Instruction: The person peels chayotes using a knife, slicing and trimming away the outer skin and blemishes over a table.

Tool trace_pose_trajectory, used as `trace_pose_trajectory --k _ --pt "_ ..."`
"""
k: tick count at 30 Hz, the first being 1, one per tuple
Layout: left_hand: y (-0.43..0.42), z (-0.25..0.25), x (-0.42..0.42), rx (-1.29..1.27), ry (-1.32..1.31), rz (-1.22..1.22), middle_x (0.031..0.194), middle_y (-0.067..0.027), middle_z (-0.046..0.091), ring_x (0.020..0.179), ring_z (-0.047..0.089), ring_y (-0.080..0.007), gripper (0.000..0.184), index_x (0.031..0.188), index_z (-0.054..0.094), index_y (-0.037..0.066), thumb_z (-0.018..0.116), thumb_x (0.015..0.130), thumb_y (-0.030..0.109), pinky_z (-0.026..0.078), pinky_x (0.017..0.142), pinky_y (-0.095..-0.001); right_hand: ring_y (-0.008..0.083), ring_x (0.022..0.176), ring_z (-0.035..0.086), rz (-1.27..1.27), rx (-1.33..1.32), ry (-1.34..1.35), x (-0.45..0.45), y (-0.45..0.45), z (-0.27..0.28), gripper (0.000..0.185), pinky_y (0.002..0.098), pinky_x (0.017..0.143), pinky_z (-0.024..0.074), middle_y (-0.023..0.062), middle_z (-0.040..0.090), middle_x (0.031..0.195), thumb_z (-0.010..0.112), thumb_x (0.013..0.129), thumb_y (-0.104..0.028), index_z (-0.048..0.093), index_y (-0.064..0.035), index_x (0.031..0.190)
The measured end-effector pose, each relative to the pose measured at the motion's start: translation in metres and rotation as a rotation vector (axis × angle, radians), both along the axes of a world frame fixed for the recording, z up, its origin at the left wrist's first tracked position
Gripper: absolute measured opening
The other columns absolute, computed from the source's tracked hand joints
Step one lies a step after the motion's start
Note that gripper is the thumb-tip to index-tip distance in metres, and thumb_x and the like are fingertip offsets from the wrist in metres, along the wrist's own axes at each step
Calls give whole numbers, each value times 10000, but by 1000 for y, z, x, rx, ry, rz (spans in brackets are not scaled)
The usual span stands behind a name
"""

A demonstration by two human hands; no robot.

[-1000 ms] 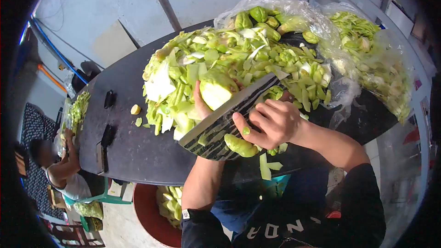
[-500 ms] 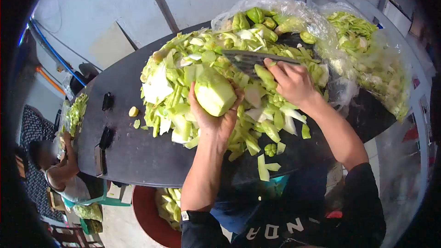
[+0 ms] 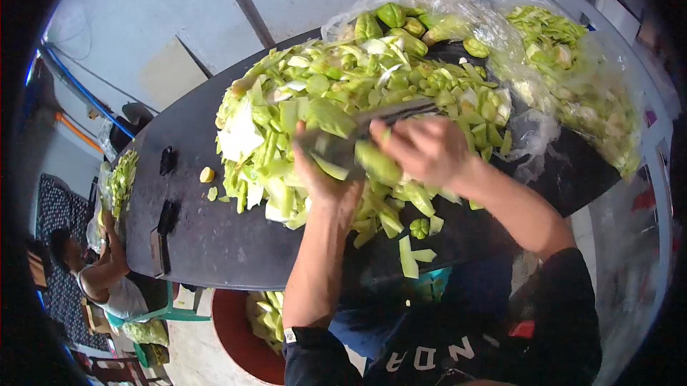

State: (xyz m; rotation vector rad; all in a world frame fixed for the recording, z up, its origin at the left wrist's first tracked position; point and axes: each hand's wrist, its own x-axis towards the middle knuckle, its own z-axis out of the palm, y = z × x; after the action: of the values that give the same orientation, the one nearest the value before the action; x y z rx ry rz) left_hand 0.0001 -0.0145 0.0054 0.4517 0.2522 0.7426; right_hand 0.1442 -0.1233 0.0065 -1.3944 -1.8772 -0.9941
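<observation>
My left hand [image 3: 325, 178] is wrapped round a large pale green vegetable [image 3: 328, 118], palm up, above a heap of green peelings [image 3: 272, 135] on the dark table. My right hand [image 3: 422, 148] is closed on a large knife [image 3: 393, 110], whose blade lies across the held vegetable. The blade is blurred by motion. A light green piece [image 3: 377, 163] hangs beside the knife, under my right fingers. Near the table's front edge lie a small green piece [image 3: 419, 228] and flat peel strips [image 3: 408, 257].
Whole green vegetables [image 3: 391, 15] and clear plastic bags of peelings [image 3: 601, 100] sit at the back right. Two black-handled tools [image 3: 166, 218] lie on the dark table [image 3: 207, 243]. A red tub [image 3: 232, 329] stands below its edge. Another person [image 3: 114, 286] sits at the left.
The knife has swung off the vegetable toward the right, then come back across it, with my right hand moving left. The other person's head and body have shifted slightly.
</observation>
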Motion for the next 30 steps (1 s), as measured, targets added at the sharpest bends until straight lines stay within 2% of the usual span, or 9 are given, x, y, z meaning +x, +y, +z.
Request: trace_pose_trajectory --k 8,9,10,16,18,23,24,28,30 --pt "6 -9 -1 145 -52 -76 1150 -90 640 1051 608 -273 588 1211 580 112 435 911 597 477 949 -442 128 558 600 -1 -55 15 -3 -15 9 277 270 475 507 -8 548 661 622 782 -105 659 -73 1054" --pt "7 -13 -2 165 -16 -82 1153 -98 641 1033 617 -277 588 1207 581 108 432 913 595 487 937 -437 168 540 576 46 -67 27 -8 -17 11 440 308 485 495 11 518 635 687 699 -88 663 -20 1133" --pt "7 -17 -2 184 18 -89 1157 -106 643 1015 626 -281 588 1204 583 104 430 916 594 498 924 -433 111 563 601 56 37 11 -11 -13 7 275 270 469 497 -27 541 655 624 771 -115 664 -82 1041" --pt "-2 0 1 220 37 -34 1087 -108 640 948 647 -268 584 1232 548 90 483 897 565 549 805 -454 240 618 678 -140 -123 211 27 3 -9 217 364 501 550 53 639 739 627 807 -138 621 -105 1022" --pt "-2 -2 0 244 8 -54 1102 -116 633 940 649 -286 581 1244 533 95 484 897 560 555 769 -486 285 610 651 -90 -133 303 28 -1 -9 383 364 542 545 67 646 732 650 691 30 665 -46 1066" --pt "10 -37 -4 296 -98 -151 1283 -147 575 1133 578 -303 744 1320 502 81 413 890 682 470 981 -468 172 489 545 141 25 122 -3 -16 14 364 324 433 442 25 492 584 747 709 -96 686 -11 1058" --pt "8 -28 -3 293 131 -97 1255 -141 584 1104 589 -296 693 1316 504 80 437 900 630 494 949 -452 188 496 563 168 23 133 -5 -17 15 354 333 436 456 36 520 602 720 737 -90 675 -21 1081" --pt "0 -11 -1 349 50 -126 1065 -121 650 929 650 -273 604 1241 551 85 459 907 580 545 810 -425 312 660 669 -203 -204 312 38 3 -9 424 389 535 548 89 691 905 626 725 7 650 -89 1137" --pt "1 -11 1 372 -6 -189 1069 -140 645 943 646 -304 613 1237 550 82 448 903 586 541 805 -455 277 648 674 -189 -163 290 41 -3 -6 355 374 530 547 79 691 870 653 730 -20 667 -66 1082"
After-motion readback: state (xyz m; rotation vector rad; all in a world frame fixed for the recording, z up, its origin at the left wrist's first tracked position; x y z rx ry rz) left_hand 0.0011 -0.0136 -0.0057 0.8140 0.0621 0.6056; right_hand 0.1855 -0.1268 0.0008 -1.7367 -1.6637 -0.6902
